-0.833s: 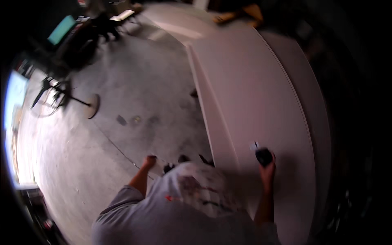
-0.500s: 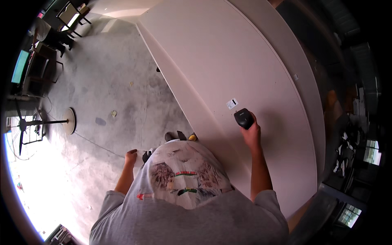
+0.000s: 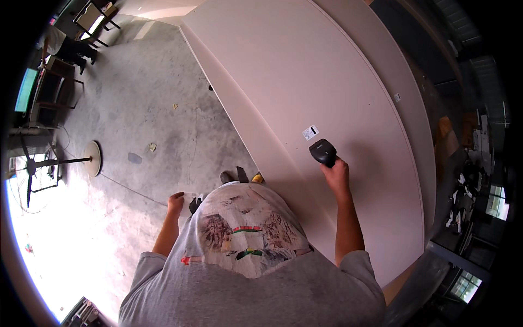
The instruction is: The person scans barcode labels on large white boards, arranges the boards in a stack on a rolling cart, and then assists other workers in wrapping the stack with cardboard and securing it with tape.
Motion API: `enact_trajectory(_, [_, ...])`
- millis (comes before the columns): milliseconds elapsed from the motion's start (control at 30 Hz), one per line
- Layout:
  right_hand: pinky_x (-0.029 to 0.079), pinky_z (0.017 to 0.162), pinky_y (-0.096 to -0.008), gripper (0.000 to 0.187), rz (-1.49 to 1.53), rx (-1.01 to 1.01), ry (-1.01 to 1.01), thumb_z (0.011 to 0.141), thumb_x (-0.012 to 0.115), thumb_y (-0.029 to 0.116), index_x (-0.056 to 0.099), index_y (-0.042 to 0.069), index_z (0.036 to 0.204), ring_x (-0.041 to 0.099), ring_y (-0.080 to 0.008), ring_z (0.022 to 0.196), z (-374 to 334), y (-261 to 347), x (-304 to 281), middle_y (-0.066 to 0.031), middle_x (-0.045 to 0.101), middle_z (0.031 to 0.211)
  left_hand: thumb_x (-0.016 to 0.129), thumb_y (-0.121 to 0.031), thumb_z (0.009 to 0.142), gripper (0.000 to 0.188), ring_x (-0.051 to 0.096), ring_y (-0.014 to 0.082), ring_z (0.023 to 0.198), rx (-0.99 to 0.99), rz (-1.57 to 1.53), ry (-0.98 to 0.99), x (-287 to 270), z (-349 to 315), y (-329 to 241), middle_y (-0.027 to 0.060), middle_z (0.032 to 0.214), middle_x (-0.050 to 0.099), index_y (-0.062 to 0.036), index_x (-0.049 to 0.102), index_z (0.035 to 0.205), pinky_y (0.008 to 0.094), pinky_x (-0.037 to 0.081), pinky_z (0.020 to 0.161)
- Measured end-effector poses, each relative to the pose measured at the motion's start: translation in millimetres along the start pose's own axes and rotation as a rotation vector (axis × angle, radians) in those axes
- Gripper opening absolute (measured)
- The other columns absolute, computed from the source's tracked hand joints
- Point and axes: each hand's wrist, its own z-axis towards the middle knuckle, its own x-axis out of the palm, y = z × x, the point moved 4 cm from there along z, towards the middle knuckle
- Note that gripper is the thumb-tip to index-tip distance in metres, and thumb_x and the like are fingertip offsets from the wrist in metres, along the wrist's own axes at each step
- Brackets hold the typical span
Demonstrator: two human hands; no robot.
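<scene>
My right hand [image 3: 338, 177] is closed around the handle of a black handheld barcode scanner [image 3: 323, 151], its head over a large pale panel [image 3: 327, 65]. Just beyond the scanner, a white printed label [image 3: 310, 132] is stuck on the panel, apart from the scanner. Off to the left, my left hand [image 3: 175, 202] is closed in a pinch beside my shirt. A pale, thin sheet [image 3: 189, 195] sticks out from its fingers; it blends with the bright floor, and its full outline is hard to make out.
Behind the first panel stands another panel [image 3: 400, 82] with a small label. To the left are a fan [image 3: 32, 166] on a round base [image 3: 93, 158], a cable along the floor, and desks with a screen [image 3: 25, 90]. Another person [image 3: 65, 46] stands at the far left.
My right hand has turned the scanner slightly, its head shifting a little left and nearer the label. My left hand has risen slightly, and the sheet is now seen more edge-on.
</scene>
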Motion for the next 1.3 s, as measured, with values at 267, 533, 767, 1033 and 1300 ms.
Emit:
enact_trajectory(267, [0.052,0.077,-0.0482,0.031,-0.033,0.058,0.034,0.073,0.069,0.022,0.068,0.001,0.097,0.066,-0.0421,0.087,6.1,-15.0,10.1,-0.0227,0.069,0.09,0.057,-0.006,0.074,0.041,0.067,0.0187,0.084,-0.025,0.05,-0.044,-3.8,-6.2,5.7,0.0131,0.093,0.073,-0.0009,0.071,0.112,0.0304,0.053,0.078])
enact_trajectory(533, [0.052,0.077,-0.0492,0.027,-0.116,0.096,0.032,0.073,0.066,0.02,0.069,0.002,0.093,0.065,-0.0429,0.087,10.3,-6.5,9.9,-0.0233,0.069,0.089,0.057,-0.006,0.074,0.042,0.068,0.0201,0.085,0.007,0.046,-0.043,-4.7,-2.6,12.1,0.0133,0.096,0.073,-0.0012,0.07,0.114,0.0319,0.053,0.078])
enact_trajectory(767, [0.052,0.078,-0.0485,0.027,-0.127,0.085,0.03,0.074,0.069,0.022,0.07,0.003,0.094,0.065,-0.0421,0.089,11.7,-10.4,11.5,-0.0224,0.069,0.091,0.056,-0.005,0.076,0.042,0.067,0.0206,0.08,0.003,0.002,-0.036,-2.3,-0.4,12.1,0.0143,0.094,0.072,-0.0007,0.069,0.115,0.0318,0.054,0.074])
enact_trajectory(1033, [0.052,0.078,-0.049,0.028,-0.171,0.059,0.047,0.075,0.071,0.024,0.069,0.002,0.094,0.065,-0.0425,0.089,12.6,-10.1,12.2,-0.0229,0.069,0.092,0.057,-0.007,0.076,0.042,0.068,0.0201,0.085,-0.021,0.022,-0.022,-1.2,0.4,11.0,0.0145,0.096,0.073,-0.0007,0.07,0.114,0.0313,0.053,0.079])
enact_trajectory(1300, [0.052,0.077,-0.0493,0.028,-0.176,0.062,0.056,0.076,0.071,0.024,0.069,0.002,0.093,0.065,-0.0427,0.089,14.1,-12.0,14.1,-0.023,0.069,0.091,0.056,-0.007,0.075,0.042,0.067,0.0198,0.086,-0.017,0.049,-0.03,0.0,-0.2,10.5,0.0145,0.097,0.073,-0.0009,0.07,0.114,0.031,0.053,0.079])
